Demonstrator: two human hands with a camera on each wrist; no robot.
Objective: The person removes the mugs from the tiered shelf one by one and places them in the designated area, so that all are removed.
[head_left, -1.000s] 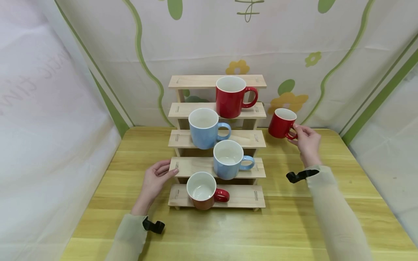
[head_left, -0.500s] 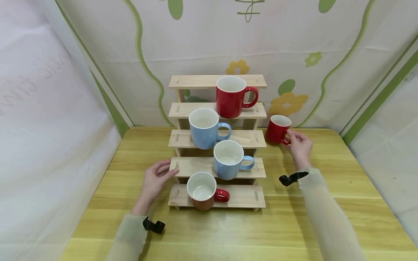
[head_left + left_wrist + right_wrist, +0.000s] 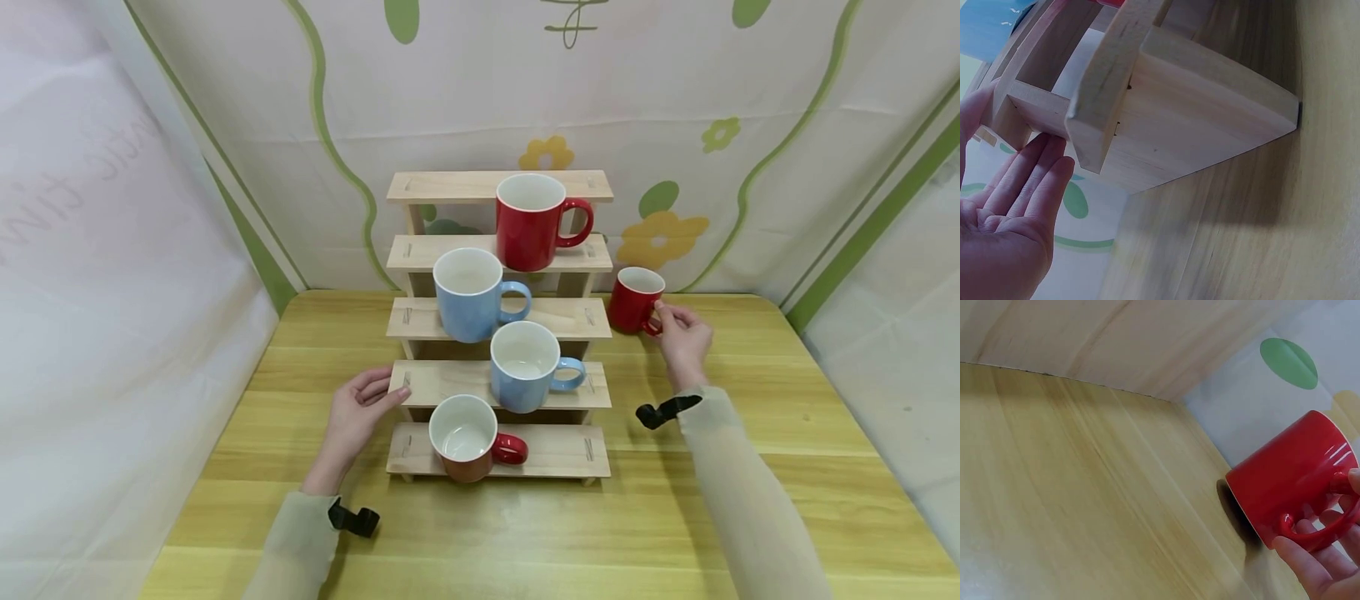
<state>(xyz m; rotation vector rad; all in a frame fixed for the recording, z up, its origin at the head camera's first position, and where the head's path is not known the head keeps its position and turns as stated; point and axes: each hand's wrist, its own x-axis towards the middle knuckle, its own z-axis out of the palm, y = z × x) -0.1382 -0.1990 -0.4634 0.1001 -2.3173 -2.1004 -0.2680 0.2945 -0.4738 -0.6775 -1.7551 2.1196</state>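
Observation:
My right hand [image 3: 685,342] grips the handle of a red mug [image 3: 634,302] to the right of a wooden stepped rack [image 3: 450,385]. In the right wrist view, this red mug [image 3: 1300,475] is close to the tabletop with a shadow at its base; whether it touches is hard to tell. My left hand [image 3: 358,412] holds the left end of the rack's second step from the bottom, thumb on top. The left wrist view shows the fingers of that hand [image 3: 1016,206] against the board's underside.
On the rack stand another red mug [image 3: 528,225], a light blue mug [image 3: 468,304], a second light blue mug [image 3: 521,379] and, lowest, a reddish-brown mug [image 3: 465,454] with a red handle. A patterned cloth [image 3: 450,92] hangs behind the wooden table [image 3: 480,542].
My right hand has brought the red mug leftward and down, nearer to the rack's right side, slowing over the last half second. My left hand stays put on the rack.

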